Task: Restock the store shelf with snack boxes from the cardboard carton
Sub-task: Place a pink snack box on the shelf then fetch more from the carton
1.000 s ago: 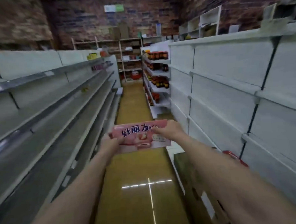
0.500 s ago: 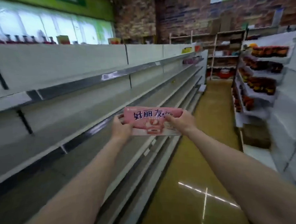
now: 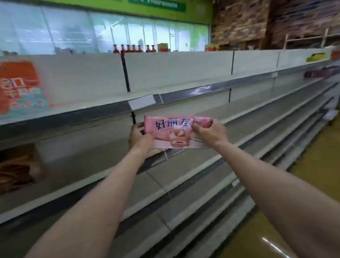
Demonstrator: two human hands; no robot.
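I hold a flat pink snack box with dark printed characters out in front of me, level with the second shelf. My left hand grips its left end and my right hand grips its right end, thumb over the front. The long white store shelf runs from left to right behind the box, its boards mostly bare. The cardboard carton is out of view.
An orange snack box stands on the top shelf at far left, with brown packages below it. Red bottles show above the shelf back. A few items sit at the shelf's far right. Yellow floor lies to the right.
My view has swung left from the aisle to face the left-hand shelf. Both hands kept hold of the pink box and carried it up toward the second shelf level.
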